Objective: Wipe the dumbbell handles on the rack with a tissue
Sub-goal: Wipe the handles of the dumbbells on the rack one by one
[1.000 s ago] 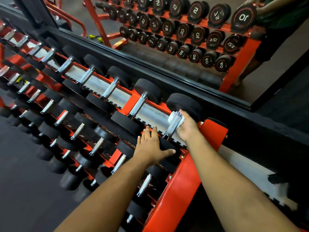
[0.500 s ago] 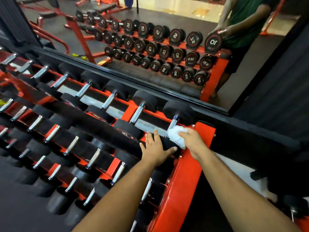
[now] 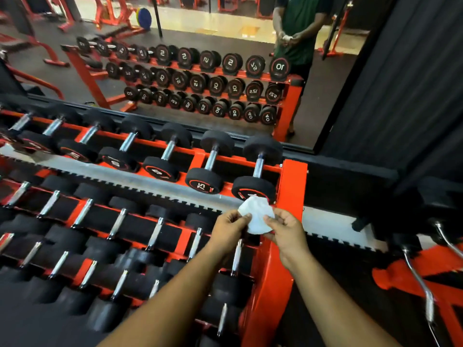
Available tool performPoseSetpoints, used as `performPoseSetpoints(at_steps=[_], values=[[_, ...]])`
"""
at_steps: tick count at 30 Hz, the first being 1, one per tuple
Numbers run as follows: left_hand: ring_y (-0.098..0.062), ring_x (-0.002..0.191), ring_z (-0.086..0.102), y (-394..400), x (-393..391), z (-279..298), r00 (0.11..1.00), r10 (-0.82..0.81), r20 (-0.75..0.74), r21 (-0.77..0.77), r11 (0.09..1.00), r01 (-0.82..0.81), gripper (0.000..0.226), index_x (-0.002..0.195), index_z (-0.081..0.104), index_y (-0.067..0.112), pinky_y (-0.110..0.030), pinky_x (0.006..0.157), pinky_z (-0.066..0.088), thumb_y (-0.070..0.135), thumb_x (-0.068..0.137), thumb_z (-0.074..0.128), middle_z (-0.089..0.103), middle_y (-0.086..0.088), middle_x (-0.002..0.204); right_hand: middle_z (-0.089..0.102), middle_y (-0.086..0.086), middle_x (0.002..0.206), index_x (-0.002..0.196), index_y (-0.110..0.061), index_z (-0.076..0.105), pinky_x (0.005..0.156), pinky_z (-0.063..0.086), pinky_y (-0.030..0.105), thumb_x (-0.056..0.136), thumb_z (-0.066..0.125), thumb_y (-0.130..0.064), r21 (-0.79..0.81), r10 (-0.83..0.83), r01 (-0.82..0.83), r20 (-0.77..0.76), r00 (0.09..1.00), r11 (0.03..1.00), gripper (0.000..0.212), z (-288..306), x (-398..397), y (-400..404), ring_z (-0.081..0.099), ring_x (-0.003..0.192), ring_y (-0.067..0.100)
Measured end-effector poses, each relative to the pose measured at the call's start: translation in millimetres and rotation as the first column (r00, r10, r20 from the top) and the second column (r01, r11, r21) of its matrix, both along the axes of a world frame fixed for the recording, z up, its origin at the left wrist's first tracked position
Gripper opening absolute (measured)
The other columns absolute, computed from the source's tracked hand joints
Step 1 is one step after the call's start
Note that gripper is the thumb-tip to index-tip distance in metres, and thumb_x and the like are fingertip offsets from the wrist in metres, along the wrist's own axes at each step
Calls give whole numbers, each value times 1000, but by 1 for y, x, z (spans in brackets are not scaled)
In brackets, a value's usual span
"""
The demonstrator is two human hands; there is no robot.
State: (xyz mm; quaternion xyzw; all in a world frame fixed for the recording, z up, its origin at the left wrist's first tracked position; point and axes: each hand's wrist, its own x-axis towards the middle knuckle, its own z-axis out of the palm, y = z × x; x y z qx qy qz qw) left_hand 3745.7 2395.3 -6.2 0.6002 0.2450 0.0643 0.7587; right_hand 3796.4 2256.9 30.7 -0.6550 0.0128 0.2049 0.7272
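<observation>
Both hands off the rack (image 3: 292, 186) — left hand (image 3: 229, 227) and right hand (image 3: 285, 230) each pinch the tissue (image 3: 255, 217); nearly all handles apparently unwiped

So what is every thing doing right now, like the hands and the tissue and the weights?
Left hand: pinches the tissue's left edge.
Right hand: pinches the tissue's right edge.
Tissue: crumpled, held between both hands, off the handles.
End dumbbell: resting on the top shelf, handle bare, untouched.
Dumbbell marked 75: resting on the shelf beside it.
Rack: upright, shelves filled with dumbbells.
Mirror: shows the rack's reflection.
</observation>
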Motion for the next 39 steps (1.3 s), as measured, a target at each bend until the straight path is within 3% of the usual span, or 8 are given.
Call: performPoseSetpoints(at_steps=[5,8,12,20,25,32,35,39], values=[[-19,77,66,3,-40,15,1000,-5,-5,24,1000,5,16,99,72,2,-30,68,55,12,101,60,74,-12,88,74,-7,87,102,-18,66,63,59,25,94,61,6,-98,128,-118,101,987,988,26,3,-32,-24,71,77,3],[-14,71,66,-10,-54,26,999,-36,14,96,995,35,14,94,70,9,-31,65,57,9,102,59,72,-2,78,72,-9,101,116,-20,64,70,58,29,98,63,-12,-98,237,-230,63,970,968,20,7,-37,-33,69,90,3],[-14,73,68,-33,-69,39,998,-56,14,194,980,52,11,105,66,3,-30,61,59,11,103,59,67,-8,86,76,-1,98,113,-14,66,66,58,27,98,62,-11,-100,376,-372,23,926,923,16,14,-43,-48,73,86,11],[-13,75,68,-54,-104,45,992,-115,56,218,971,101,21,122,64,4,-31,61,60,3,102,57,70,-3,86,75,4,93,105,-10,68,62,61,31,95,58,6,90,344,-343,11,939,935,22,-1,-62,-74,72,82,17],[-13,74,70,-49,-119,52,990,-125,60,137,984,116,28,111,69,7,-28,65,61,-9,99,49,74,-4,92,76,9,90,83,-8,71,65,60,31,95,49,14,133,298,-298,18,954,945,33,-5,-76,-69,74,82,22],[-19,79,67,-11,-122,44,981,-183,58,-90,978,188,28,108,73,10,-37,76,62,28,101,52,72,-12,97,76,0,81,83,-7,69,67,58,24,93,49,16,-4,228,-230,143,963,973,32,-9,-84,-34,73,78,16],[-14,76,67,13,-122,29,973,-219,67,55,975,216,11,105,72,10,-28,68,60,11,100,63,70,-10,96,77,-1,90,85,-9,69,72,57,23,91,50,17,-45,200,-195,160,967,980,32,-13,-90,-17,71,87,17],[-8,67,63,51,-118,7,942,-334,18,239,916,321,25,108,69,16,-23,65,56,-4,95,63,67,-7,97,71,8,105,101,-10,64,79,54,20,96,50,8,-55,68,-58,199,978,997,24,-11,-92,7,68,97,14]])
